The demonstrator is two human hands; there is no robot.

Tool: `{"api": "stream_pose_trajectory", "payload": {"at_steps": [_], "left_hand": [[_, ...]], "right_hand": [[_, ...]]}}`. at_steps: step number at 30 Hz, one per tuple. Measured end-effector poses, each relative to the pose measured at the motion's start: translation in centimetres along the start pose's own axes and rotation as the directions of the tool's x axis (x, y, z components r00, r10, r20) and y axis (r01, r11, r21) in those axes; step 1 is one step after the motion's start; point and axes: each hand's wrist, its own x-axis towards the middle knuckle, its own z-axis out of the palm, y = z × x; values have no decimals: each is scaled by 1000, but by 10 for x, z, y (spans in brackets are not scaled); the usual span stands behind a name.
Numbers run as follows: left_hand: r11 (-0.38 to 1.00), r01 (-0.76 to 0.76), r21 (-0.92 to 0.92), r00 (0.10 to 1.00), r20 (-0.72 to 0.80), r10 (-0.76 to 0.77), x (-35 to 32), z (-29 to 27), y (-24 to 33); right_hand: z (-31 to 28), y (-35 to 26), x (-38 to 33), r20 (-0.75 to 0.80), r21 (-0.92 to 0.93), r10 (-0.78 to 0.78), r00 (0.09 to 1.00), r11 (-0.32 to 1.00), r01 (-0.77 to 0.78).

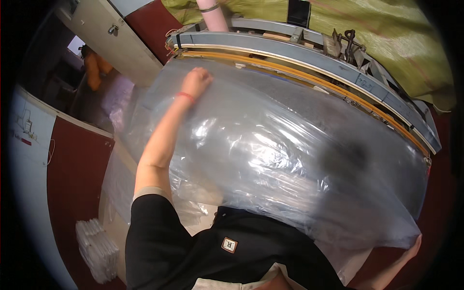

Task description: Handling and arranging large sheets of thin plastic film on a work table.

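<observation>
A large, clear plastic sheet (222,159) spreads over the worktable in front of me, wrinkled and glossy in the middle. My left hand (197,79), with a red band at the wrist, is over the far left part of the sheet. Its fingers are curled closed and slightly blurred, so what they hold, if anything, does not show. Down at the lower right, my right hand (413,247) grips the sheet's near right corner, its fingers partly hidden by the plastic.
Along the table's far side runs a long grey metal beam (270,44) with an orange strip (299,70) below it. A pink roll (212,17) stands behind. A door (116,34) is at the left, and a stack of folded plastic (96,250) lies at the lower left.
</observation>
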Motion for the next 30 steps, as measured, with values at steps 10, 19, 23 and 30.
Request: {"api": "stream_pose_trajectory", "payload": {"at_steps": [10,19,23,30], "left_hand": [[999,-2,-51,999,50,4,2,-4,46],[945,112,-309,865,-437,-246,49,-20,4],[610,232,-757,800,-208,-562,48,24,-83],[631,187,-753,750,-306,-587,74,63,-157]], "right_hand": [[-36,56,28,-24,69,28,999,997,-27],[84,-4,134,-69,269,-159,985,948,172],[222,-23,116,-52,-684,-603,796,602,412],[315,-26,120,-222,-83,-520,825,853,516]]}}
